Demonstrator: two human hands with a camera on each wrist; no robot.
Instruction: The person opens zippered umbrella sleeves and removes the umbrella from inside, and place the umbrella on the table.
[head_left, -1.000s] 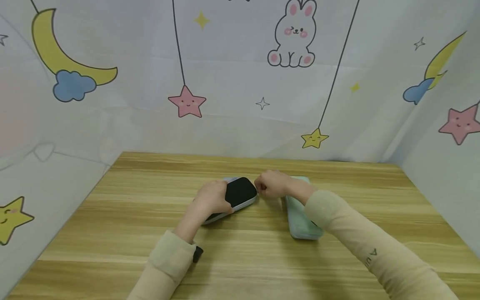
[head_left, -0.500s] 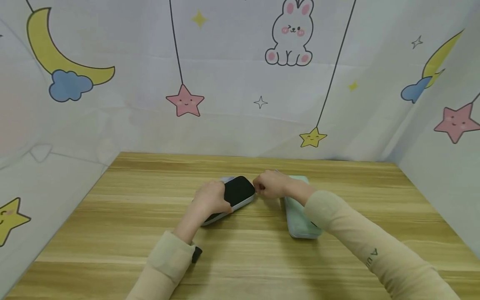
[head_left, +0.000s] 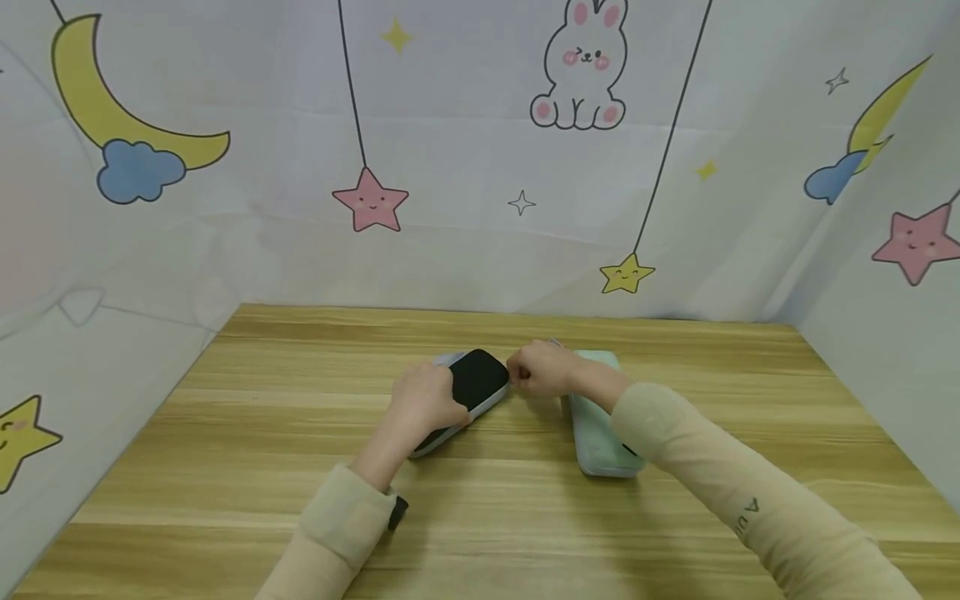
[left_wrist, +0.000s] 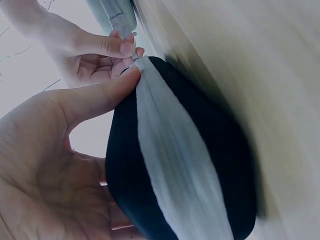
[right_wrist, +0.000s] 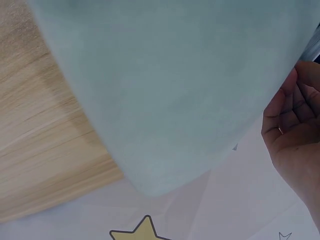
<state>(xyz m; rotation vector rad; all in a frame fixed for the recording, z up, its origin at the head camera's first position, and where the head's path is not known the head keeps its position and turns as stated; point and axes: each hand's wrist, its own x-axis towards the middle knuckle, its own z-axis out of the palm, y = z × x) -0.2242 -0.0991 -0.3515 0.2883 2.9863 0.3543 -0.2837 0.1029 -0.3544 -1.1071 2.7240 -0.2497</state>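
Observation:
A black case point(head_left: 480, 379) with a pale zip band lies tilted on the table in the head view. My left hand point(head_left: 427, 398) grips it across the top, thumb on the near side. In the left wrist view the thumb presses near the end of the zip band point(left_wrist: 175, 145). At that end my right hand point(head_left: 543, 368) pinches a small zip pull with curled fingers. Under the right forearm lies a mint-green case point(head_left: 600, 437), which fills much of the right wrist view point(right_wrist: 175, 90).
Behind the black case a pale bluish item point(head_left: 450, 358) partly shows. A small black object point(head_left: 397, 512) is beside the left sleeve. The wooden table point(head_left: 525, 533) meets a printed cloth backdrop point(head_left: 465, 267) at its back edge.
The black case has turned slightly, its near end shifting a little toward me and right, with my left hand still on it. My right hand has hardly moved.

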